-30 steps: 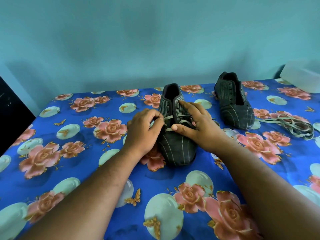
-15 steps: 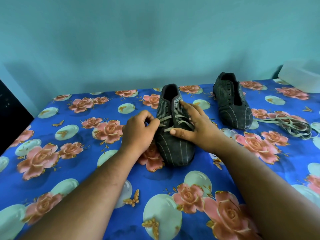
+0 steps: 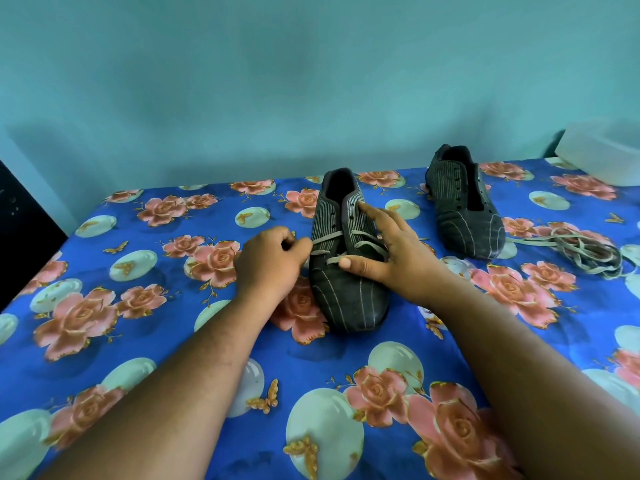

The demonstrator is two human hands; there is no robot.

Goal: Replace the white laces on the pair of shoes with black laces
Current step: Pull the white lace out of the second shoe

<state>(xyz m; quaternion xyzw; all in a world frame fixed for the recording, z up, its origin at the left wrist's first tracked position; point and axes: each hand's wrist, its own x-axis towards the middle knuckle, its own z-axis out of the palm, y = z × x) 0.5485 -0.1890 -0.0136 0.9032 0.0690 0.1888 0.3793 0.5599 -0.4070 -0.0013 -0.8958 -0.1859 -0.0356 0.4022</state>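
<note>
1. Near shoe (image 3: 348,271): dark, pinstriped, toe toward the person, standing mid-bed, roughly centred between the side edges. White lace (image 3: 367,242) remains only in the lower eyelets; the upper eyelets are bare.
2. Left hand (image 3: 268,263): at the shoe's left flank, fingers curled, pinching a strand of the lace where it leaves an eyelet. Judged to be drawing it out sideways.
3. Right hand (image 3: 391,251): spread over the shoe's right side, pressing it down. Forefinger stretched to the upper eyelet row, thumb across the vamp beside the lowest lace crossing. Fingers straight, gripping nothing.
4. Far shoe (image 3: 465,209): toward the back edge, right of centre, well apart from the near one. Eyelets show as open holes, no lace in it.
5. Loose lace (image 3: 585,252): pale heap near the right edge, just beside the far shoe's toe. Probably that shoe's removed lace.
6. Bedspread (image 3: 104,306): blue, rose print. Pale box (image 3: 602,150) at the back right corner.
7. Progress: early. One shoe stripped, the second about half unlaced. No black laces in view; both re-lacings are left.
</note>
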